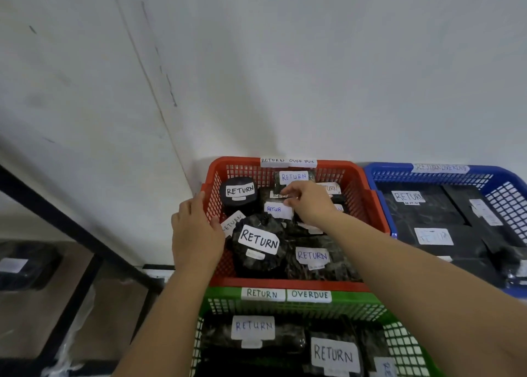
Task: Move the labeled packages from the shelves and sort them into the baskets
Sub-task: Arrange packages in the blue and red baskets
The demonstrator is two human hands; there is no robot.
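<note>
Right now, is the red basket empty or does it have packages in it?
Not empty. The red basket holds many black packages with white RETURN labels covering its floor; the right hand reaches in among them.

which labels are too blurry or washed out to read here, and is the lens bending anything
Head view: the blue basket rim label and its package labels are smeared and glary; labels in the red basket around the right hand read RETURN sharply. Wide-angle distortion bows the wall seam and the shelf frame; the lower left is dim and soft. The left hand grips the red rim.
</note>
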